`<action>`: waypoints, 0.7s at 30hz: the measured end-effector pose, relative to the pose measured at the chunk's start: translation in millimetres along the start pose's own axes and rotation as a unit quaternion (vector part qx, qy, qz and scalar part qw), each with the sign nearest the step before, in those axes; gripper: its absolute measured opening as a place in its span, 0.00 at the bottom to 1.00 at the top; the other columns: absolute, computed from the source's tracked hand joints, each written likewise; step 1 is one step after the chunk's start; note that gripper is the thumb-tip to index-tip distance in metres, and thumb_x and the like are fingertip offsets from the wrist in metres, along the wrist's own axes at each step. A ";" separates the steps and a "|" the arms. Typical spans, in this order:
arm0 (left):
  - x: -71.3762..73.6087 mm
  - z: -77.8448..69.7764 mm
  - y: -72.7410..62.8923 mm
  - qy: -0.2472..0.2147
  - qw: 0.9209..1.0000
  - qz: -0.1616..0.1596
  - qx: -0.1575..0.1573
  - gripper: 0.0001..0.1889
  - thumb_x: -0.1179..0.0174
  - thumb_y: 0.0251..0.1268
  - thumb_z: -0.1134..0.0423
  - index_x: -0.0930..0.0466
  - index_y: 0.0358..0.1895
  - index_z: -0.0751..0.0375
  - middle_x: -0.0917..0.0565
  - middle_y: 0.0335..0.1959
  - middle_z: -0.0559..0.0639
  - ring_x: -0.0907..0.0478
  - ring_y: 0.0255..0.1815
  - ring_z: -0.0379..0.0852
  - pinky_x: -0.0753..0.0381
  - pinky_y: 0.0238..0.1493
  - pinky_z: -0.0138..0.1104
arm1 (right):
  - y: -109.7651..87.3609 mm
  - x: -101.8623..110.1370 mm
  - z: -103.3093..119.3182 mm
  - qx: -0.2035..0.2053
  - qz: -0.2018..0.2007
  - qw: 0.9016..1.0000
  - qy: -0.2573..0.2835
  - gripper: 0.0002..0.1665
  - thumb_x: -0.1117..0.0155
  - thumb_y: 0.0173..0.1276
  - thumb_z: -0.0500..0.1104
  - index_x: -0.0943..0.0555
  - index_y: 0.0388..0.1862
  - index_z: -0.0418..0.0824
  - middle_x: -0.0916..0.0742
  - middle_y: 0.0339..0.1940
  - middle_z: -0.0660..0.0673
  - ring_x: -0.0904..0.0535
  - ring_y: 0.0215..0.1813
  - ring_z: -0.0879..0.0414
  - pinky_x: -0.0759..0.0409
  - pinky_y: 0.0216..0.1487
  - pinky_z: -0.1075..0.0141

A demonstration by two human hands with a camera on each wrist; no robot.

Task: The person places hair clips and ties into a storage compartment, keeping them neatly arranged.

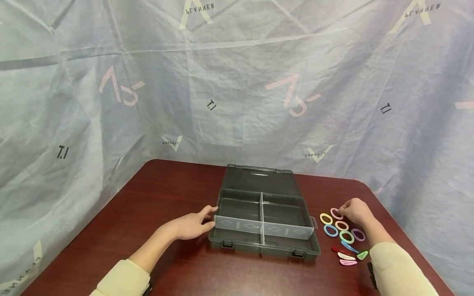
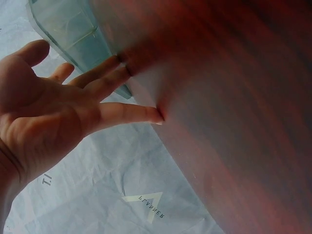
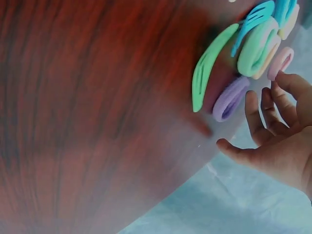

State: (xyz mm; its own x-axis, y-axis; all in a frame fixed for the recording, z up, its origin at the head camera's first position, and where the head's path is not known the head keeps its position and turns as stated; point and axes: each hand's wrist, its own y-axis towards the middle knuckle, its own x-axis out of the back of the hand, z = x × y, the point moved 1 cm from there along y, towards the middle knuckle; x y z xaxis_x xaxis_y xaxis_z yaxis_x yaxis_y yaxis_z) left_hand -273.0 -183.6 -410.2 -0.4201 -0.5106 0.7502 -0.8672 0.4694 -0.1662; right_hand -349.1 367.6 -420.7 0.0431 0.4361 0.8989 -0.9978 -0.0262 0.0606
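Observation:
My right hand (image 1: 356,211) pinches the edge of a pink hair tie (image 3: 274,65) between its fingertips, at the far end of a group of hair ties. Close by lie a purple hair tie (image 3: 223,106), a green one (image 3: 245,59), a yellow one (image 1: 321,218) and a blue one (image 1: 326,231). My left hand (image 1: 192,225) is spread at the left side of a grey transparent storage box (image 1: 274,251), its fingertips right at the wall. White dividers (image 1: 237,224) split the box into compartments, and its lid (image 1: 263,181) lies back behind it.
Several snap hair clips lie nearer me, among them a blue one (image 1: 349,246), a green one (image 1: 362,255) and a pink one (image 1: 348,262). Everything stands on a dark red wooden table (image 1: 159,185). A grey printed cloth (image 1: 237,115) hangs behind and beside it.

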 end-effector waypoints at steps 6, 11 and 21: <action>-2.2 1.0 0.4 -0.003 1.000 -0.003 0.005 0.30 0.49 0.81 0.52 0.45 0.80 0.50 0.29 0.71 0.61 0.19 0.57 0.55 0.28 0.61 0.53 | 4.6 3.0 12.6 0.003 0.012 1.000 0.007 0.13 0.35 0.69 0.38 0.16 0.26 0.32 0.17 0.23 0.47 0.27 0.27 0.53 0.29 0.30 0.60; -3.5 0.7 -0.4 0.000 1.000 -0.006 0.007 0.31 0.49 0.81 0.51 0.46 0.80 0.50 0.29 0.71 0.61 0.18 0.56 0.54 0.28 0.60 0.52 | 10.8 4.4 29.1 0.028 0.013 0.999 0.016 0.11 0.37 0.68 0.37 0.16 0.27 0.32 0.18 0.22 0.48 0.28 0.26 0.54 0.30 0.28 0.61; -4.6 -2.2 0.2 0.005 1.000 -0.006 0.010 0.31 0.49 0.81 0.52 0.46 0.80 0.49 0.29 0.71 0.59 0.20 0.58 0.54 0.28 0.61 0.53 | 31.1 8.5 74.2 0.066 0.010 0.997 0.025 0.11 0.36 0.67 0.38 0.13 0.32 0.30 0.13 0.28 0.42 0.27 0.26 0.56 0.28 0.28 0.63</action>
State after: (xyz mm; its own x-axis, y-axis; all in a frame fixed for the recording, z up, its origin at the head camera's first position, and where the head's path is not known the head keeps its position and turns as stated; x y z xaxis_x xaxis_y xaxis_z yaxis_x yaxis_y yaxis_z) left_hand -270.7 -179.6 -412.2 -0.4069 -0.5093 0.7583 -0.8777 0.4481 -0.1700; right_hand -376.1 303.8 -379.0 0.0170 0.4785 0.8779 -0.9832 -0.1518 0.1018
